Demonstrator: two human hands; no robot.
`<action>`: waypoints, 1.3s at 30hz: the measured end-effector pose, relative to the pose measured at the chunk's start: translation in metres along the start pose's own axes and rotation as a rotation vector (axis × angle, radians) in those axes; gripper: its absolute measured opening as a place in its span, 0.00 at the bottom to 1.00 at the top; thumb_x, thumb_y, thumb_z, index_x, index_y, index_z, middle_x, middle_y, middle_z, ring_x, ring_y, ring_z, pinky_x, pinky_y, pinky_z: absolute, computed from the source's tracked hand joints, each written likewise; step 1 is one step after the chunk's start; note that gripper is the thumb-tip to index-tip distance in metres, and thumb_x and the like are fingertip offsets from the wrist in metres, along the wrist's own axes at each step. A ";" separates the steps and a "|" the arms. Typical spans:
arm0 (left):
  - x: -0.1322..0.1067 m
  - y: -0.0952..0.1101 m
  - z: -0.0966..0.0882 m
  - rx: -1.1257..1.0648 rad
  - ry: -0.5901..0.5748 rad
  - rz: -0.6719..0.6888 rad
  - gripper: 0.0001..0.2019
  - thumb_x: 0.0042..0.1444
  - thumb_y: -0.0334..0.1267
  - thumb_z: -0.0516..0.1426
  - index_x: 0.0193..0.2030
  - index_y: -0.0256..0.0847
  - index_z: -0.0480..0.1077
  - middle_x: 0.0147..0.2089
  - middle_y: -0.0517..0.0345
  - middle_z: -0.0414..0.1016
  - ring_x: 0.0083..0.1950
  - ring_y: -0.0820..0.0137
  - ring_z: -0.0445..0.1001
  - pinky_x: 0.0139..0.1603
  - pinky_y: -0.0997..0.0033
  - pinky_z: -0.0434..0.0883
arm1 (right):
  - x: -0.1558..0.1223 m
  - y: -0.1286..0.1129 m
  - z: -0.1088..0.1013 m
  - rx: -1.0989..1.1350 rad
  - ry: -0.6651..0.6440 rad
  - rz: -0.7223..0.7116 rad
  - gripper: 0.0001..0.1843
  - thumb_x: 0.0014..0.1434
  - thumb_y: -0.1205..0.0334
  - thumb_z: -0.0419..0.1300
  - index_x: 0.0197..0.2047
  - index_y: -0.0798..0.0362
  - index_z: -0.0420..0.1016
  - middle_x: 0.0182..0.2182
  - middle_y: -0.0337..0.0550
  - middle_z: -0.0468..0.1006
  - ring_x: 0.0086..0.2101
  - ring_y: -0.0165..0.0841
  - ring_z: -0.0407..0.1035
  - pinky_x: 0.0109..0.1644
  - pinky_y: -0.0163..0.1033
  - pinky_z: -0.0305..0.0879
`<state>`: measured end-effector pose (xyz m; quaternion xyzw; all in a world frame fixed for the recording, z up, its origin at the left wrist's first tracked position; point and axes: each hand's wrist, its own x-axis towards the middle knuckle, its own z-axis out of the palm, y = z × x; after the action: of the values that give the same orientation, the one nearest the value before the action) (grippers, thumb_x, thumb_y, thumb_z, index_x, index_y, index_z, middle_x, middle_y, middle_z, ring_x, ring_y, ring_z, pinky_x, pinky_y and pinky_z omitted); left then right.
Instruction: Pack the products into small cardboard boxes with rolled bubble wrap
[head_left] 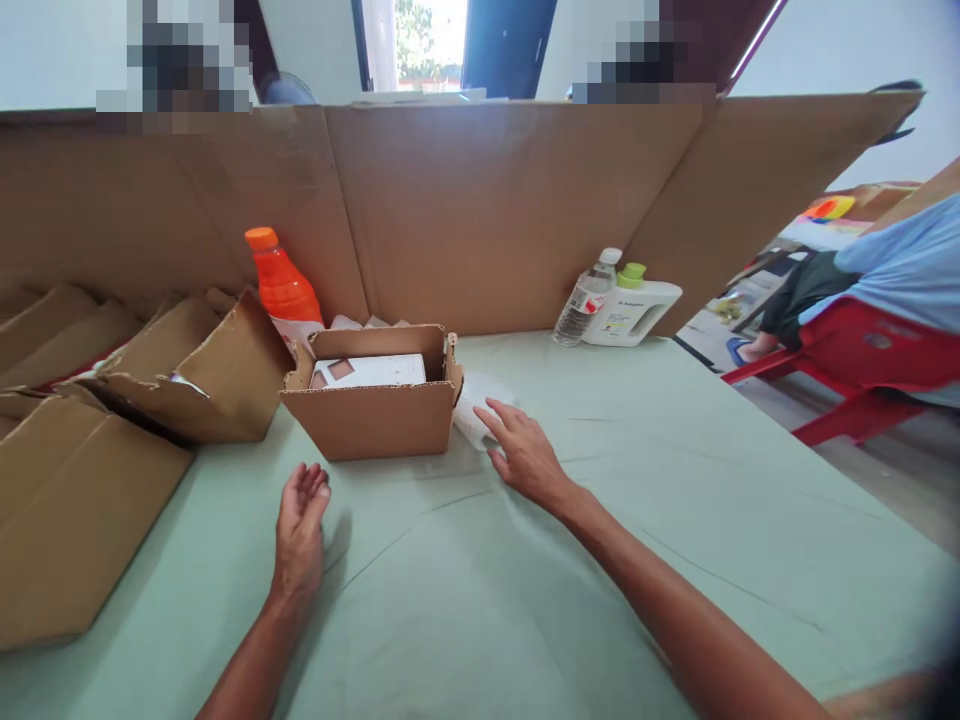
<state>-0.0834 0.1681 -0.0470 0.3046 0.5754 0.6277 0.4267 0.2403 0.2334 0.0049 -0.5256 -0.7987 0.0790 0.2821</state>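
An open-topped cardboard box stands in front of me with a white carton inside. Against its right side lies a whitish, translucent bundle, perhaps plastic wrap, partly covered by my fingers. My right hand is open over that bundle, fingers spread; whether they touch it I cannot tell. Just below the box's left front corner, my left hand is held with loosely bent fingers and the thumb apart, holding nothing.
More cardboard boxes crowd the left side. An orange bottle stands behind the box. A clear plastic bottle and a white jug stand against the cardboard partition. At the right, a person sits on a red chair.
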 end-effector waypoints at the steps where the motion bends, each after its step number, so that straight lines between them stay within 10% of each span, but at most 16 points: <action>1: -0.008 0.000 0.002 -0.010 0.015 -0.008 0.28 0.58 0.45 0.62 0.64 0.48 0.64 0.69 0.47 0.64 0.70 0.61 0.64 0.72 0.53 0.58 | 0.009 0.005 0.002 0.037 0.016 0.043 0.32 0.49 0.74 0.59 0.58 0.49 0.76 0.64 0.53 0.71 0.61 0.50 0.64 0.61 0.58 0.63; 6: -0.053 -0.004 0.001 -0.030 0.036 -0.053 0.25 0.55 0.45 0.63 0.59 0.45 0.68 0.66 0.45 0.68 0.68 0.57 0.67 0.70 0.52 0.62 | 0.038 0.018 -0.003 0.274 0.300 0.233 0.15 0.56 0.66 0.54 0.41 0.50 0.82 0.43 0.48 0.83 0.46 0.43 0.74 0.54 0.51 0.68; 13: -0.097 0.000 -0.009 0.169 -0.119 -0.037 0.27 0.49 0.48 0.66 0.55 0.41 0.73 0.58 0.44 0.75 0.61 0.53 0.73 0.67 0.48 0.65 | 0.014 -0.031 -0.099 0.629 0.537 0.215 0.15 0.59 0.51 0.60 0.42 0.51 0.80 0.35 0.42 0.81 0.38 0.37 0.74 0.41 0.40 0.70; 21: -0.115 0.065 0.053 0.284 -0.395 0.422 0.35 0.54 0.40 0.64 0.69 0.47 0.61 0.72 0.47 0.61 0.71 0.52 0.61 0.71 0.49 0.58 | -0.024 -0.111 -0.149 0.936 0.342 0.145 0.12 0.53 0.50 0.69 0.32 0.49 0.78 0.22 0.37 0.72 0.23 0.31 0.65 0.26 0.38 0.65; 25: -0.120 0.083 0.067 0.155 -0.565 0.369 0.42 0.51 0.42 0.67 0.71 0.44 0.57 0.72 0.45 0.61 0.73 0.52 0.58 0.72 0.52 0.56 | -0.042 -0.121 -0.133 1.107 0.168 0.248 0.17 0.50 0.48 0.71 0.25 0.51 0.73 0.19 0.37 0.70 0.20 0.29 0.62 0.21 0.36 0.62; 29: -0.132 0.065 0.057 0.075 -0.704 0.038 0.24 0.56 0.44 0.62 0.57 0.37 0.70 0.48 0.49 0.79 0.48 0.62 0.77 0.51 0.65 0.72 | -0.056 -0.105 -0.088 1.142 0.011 0.411 0.17 0.49 0.47 0.69 0.28 0.53 0.75 0.23 0.39 0.74 0.21 0.29 0.64 0.20 0.34 0.61; 34: -0.139 0.033 0.003 -0.032 -0.443 -0.394 0.36 0.47 0.51 0.67 0.59 0.35 0.66 0.38 0.55 0.79 0.34 0.67 0.75 0.38 0.69 0.71 | -0.067 -0.058 -0.046 0.629 -0.111 0.372 0.13 0.58 0.52 0.61 0.40 0.52 0.81 0.35 0.44 0.82 0.36 0.36 0.76 0.36 0.39 0.71; 39: -0.132 0.035 -0.043 0.089 -0.191 -0.441 0.55 0.38 0.54 0.70 0.71 0.37 0.55 0.30 0.64 0.74 0.32 0.69 0.72 0.37 0.72 0.68 | -0.052 -0.029 -0.012 0.262 -0.107 0.161 0.12 0.58 0.60 0.62 0.43 0.47 0.85 0.62 0.50 0.72 0.61 0.47 0.67 0.61 0.53 0.66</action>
<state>-0.0678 0.0317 -0.0051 0.2480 0.6120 0.4619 0.5921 0.2383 0.1728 0.0084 -0.5415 -0.7508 0.2329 0.2980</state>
